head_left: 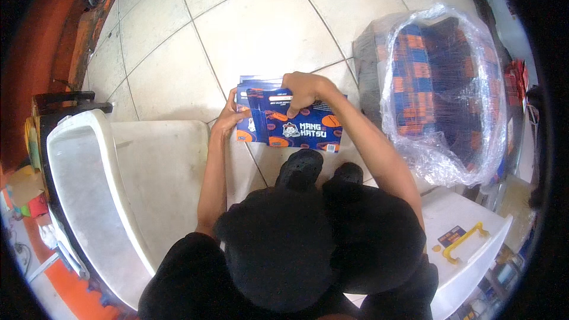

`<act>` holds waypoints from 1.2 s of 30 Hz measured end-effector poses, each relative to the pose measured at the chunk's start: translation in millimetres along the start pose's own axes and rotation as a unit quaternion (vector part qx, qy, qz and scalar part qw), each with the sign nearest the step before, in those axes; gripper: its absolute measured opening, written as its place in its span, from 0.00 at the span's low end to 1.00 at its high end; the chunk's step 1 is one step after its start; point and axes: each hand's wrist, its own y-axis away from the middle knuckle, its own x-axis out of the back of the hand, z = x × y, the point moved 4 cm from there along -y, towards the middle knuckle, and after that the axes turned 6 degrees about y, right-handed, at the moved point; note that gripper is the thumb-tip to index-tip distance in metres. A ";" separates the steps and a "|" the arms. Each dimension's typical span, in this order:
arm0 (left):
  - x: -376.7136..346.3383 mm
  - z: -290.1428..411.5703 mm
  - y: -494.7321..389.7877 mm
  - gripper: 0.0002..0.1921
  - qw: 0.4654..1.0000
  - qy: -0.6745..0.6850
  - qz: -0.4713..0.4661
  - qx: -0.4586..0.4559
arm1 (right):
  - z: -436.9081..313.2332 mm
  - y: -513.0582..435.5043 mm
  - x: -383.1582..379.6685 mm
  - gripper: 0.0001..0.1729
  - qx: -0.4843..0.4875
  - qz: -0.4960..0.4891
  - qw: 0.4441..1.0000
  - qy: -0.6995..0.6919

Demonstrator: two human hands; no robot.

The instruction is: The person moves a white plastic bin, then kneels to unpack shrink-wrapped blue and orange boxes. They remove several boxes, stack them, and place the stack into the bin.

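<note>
Flat folded cardboard cartons [306,120], dark blue with orange printing and some writing, stand in a fanned stack in front of me, low over the tiled floor. My left hand [229,118] grips the stack's left edge, its thumb reaching over the front between the cartons. At the top edge, my right hand [309,91] pinches the front cartons, with the thumb on the printed face and the other fingers behind. Those rear fingers are partly hidden. Whether the stack's lower edge touches the floor, I cannot tell.
Right of me stands a clear-film-wrapped bundle [444,98] of similar cartons, its film open on top. A white plastic bin [158,186] is at my left. A white container [471,218] with a yellow handle [464,244] sits at lower right. Black shoes [302,169] are just below the cartons.
</note>
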 end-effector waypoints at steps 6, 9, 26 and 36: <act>8.1 -20.9 -8.4 0.35 0.992 0.095 0.023 0.083 | 56.3 -53.1 -20.1 0.23 0.015 -0.053 0.996 -0.067; 1.6 -24.6 -9.9 0.36 0.980 0.179 0.002 0.083 | 68.2 -71.4 -25.8 0.21 -0.002 -0.086 0.987 -0.139; -25.0 -8.0 6.7 0.30 0.997 -0.004 0.044 0.059 | 37.0 -37.8 -38.9 0.52 0.032 0.408 0.912 -0.015; 0.4 -40.2 28.6 0.41 0.998 0.065 -0.011 0.013 | 77.9 16.3 -144.4 0.75 -0.100 0.383 0.802 -0.447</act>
